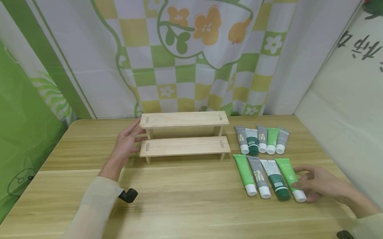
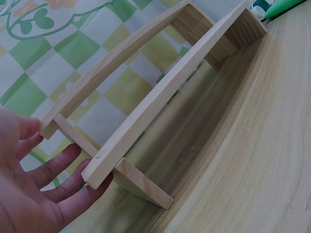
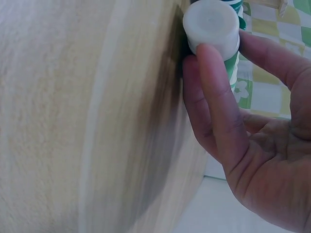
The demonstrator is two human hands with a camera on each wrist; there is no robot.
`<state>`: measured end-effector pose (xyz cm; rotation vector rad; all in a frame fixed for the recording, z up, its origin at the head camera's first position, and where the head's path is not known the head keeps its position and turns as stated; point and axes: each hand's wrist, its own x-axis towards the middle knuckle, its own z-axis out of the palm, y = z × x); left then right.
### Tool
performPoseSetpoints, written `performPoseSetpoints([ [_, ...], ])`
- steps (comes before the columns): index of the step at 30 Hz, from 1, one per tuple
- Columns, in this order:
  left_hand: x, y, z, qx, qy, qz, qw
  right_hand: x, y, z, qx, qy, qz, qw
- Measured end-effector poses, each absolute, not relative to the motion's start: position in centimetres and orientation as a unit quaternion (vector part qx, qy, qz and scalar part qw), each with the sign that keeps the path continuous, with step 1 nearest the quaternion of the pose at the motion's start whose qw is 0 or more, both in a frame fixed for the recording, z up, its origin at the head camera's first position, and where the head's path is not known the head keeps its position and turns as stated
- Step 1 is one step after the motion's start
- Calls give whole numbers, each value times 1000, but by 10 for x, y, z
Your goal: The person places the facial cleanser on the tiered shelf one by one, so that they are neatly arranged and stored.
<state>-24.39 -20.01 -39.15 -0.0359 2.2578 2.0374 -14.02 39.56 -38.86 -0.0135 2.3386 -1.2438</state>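
A two-step wooden rack [image 1: 184,146] stands upright near the back of the table. My left hand [image 1: 125,141] touches its left ends, fingers spread; the left wrist view shows the fingertips against the ends of both boards [image 2: 141,104]. To the right, squeeze tubes lie in two rows. At the right end of the front row, my right hand [image 1: 320,183] has its thumb and fingers around the lower part of a light green tube [image 1: 287,170]. Close up in the right wrist view, fingers of the right hand [image 3: 228,126] meet the white cap [image 3: 211,26].
Left of that tube lie a dark green and white tube [image 1: 272,174], a grey tube [image 1: 257,171] and another green tube [image 1: 244,170]. Behind them is a row of several tubes [image 1: 273,136]. A patterned curtain [image 1: 190,74] hangs behind the table [image 1: 181,204]; a white wall cloth [image 1: 352,103] borders the right.
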Motion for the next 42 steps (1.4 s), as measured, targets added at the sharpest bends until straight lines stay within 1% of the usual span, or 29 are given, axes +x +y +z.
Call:
performPoseSetpoints([
  [10, -244, -200, -391, -13, 742, 669, 47, -143, 395, -378, -11, 863, -444, 242],
  [16, -244, -199, -391, -17, 739, 672, 48, -146, 389, -371, -31, 860, -450, 239],
  [20, -245, -199, -391, -15, 738, 673, 44, -149, 383, -367, -23, 855, -461, 236],
  [32, -244, -198, -390, -20, 737, 674, 40, -162, 350, -354, -23, 864, -454, 216],
  [42, -244, -196, -388, -31, 742, 669, 36, -175, 316, -345, -68, 864, -465, 182],
])
